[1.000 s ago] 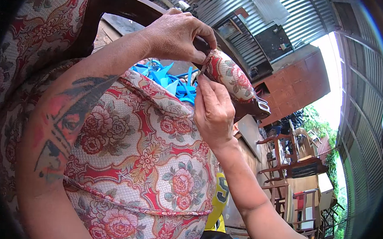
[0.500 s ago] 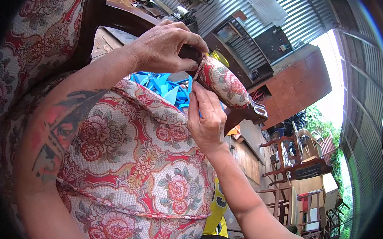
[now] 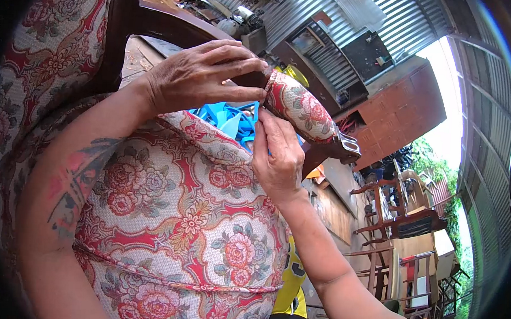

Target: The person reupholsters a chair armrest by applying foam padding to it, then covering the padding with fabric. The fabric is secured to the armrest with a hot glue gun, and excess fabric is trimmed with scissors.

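Observation:
A padded armrest [image 3: 304, 107] in floral fabric is set on a dark wooden chair arm, with a thin braided trim [image 3: 269, 84] along its near end. My left hand [image 3: 208, 76] is at that end, fingers stretched and apart, thumb and fingertips at the trim's edge. Just below, my right hand [image 3: 280, 155] is closed, thumb and forefinger pinching the trim's lower end; the fingertips partly hide it. Beneath both hands spreads the matching floral seat cushion [image 3: 239, 254], edged with piping. Blue strips [image 3: 225, 122] lie in a heap beyond the cushion.
The floral backrest [image 3: 53, 56] rises on the left beside dark wooden framing. Wooden chair frames [image 3: 400, 219] are stacked at right. A brown cabinet [image 3: 399, 112] and corrugated metal sheets [image 3: 355, 11] stand farther back. Yellow cloth [image 3: 292, 283] shows below the cushion.
My left hand has shifted slightly left and its fingers have straightened from a bent, pinch-like shape at the trim. My right hand stays nearly in place at the trim's lower end.

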The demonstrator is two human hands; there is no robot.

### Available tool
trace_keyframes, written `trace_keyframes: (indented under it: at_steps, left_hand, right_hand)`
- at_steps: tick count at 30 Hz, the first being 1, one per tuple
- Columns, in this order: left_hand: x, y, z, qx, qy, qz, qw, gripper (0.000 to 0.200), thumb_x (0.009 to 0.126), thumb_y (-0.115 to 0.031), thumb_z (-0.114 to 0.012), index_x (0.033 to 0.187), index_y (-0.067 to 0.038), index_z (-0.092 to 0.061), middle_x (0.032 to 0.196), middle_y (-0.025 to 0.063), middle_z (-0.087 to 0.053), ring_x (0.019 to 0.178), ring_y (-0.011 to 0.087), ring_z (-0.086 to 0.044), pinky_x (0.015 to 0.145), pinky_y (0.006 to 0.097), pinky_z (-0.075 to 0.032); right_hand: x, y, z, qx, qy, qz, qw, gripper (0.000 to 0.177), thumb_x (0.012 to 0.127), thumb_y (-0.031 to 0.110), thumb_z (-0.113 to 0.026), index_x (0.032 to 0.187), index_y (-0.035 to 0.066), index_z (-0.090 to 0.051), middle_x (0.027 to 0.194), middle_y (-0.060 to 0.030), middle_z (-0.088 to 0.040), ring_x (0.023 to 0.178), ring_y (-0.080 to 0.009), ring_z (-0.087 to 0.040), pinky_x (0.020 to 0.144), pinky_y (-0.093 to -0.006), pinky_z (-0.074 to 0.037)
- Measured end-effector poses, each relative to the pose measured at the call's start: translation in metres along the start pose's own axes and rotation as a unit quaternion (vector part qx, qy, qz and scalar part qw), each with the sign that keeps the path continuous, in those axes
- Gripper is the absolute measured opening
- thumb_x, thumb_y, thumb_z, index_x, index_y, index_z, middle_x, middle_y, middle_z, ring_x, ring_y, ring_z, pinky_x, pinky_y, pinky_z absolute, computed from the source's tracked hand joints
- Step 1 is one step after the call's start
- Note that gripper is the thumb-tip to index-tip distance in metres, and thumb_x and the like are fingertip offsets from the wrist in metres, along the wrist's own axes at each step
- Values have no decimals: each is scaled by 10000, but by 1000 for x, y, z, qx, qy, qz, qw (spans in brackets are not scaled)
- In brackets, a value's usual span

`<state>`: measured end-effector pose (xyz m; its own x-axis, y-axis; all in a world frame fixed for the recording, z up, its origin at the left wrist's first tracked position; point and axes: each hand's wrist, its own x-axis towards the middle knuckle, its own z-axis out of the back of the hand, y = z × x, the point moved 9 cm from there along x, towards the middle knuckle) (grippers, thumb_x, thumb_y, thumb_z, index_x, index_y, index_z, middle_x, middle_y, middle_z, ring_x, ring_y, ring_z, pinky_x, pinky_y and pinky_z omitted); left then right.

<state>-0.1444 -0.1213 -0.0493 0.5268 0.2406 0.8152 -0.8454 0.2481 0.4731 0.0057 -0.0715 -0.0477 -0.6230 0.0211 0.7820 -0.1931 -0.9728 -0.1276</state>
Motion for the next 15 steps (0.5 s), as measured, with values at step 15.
trace_keyframes:
  at_steps: [15]
  left_hand:
    - [17,-8,7,-31,-57,-3,998,328,817,-168,-762,1145,-181,-757,1302,47,-656,1188,243,-654,1046,443,-556]
  right_hand:
    - [3,4,9,-1,-5,3,1000,294,894,-79,-753,1183,-36,-734,1029,-199,-744,928,-358,-746,841,-429,-597]
